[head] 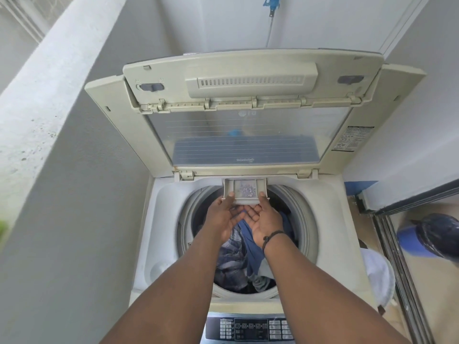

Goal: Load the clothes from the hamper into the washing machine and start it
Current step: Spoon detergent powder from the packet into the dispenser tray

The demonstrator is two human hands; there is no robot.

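A white top-loading washing machine (pixel 161 219) stands below me with its folding lid (pixel 248 135) raised. Blue and checked clothes (pixel 238 259) lie in the drum. At the drum's far rim a small detergent drawer (pixel 244 188) is pulled out, with speckled powder in it. My left hand (pixel 222 214) and my right hand (pixel 264 219) both reach over the drum and hold the drawer's front edge, thumbs on top and fingers under it. A dark band circles my right wrist. The control panel (pixel 250 328) sits at the near edge between my forearms.
A grey concrete wall (pixel 49 145) runs close along the left. At the right are a sliding-door frame (pixel 397 244), a blue hamper (pixel 432 237) with dark cloth in it, and a white round object (pixel 380 276). A blue item (pixel 272 3) hangs on the back wall.
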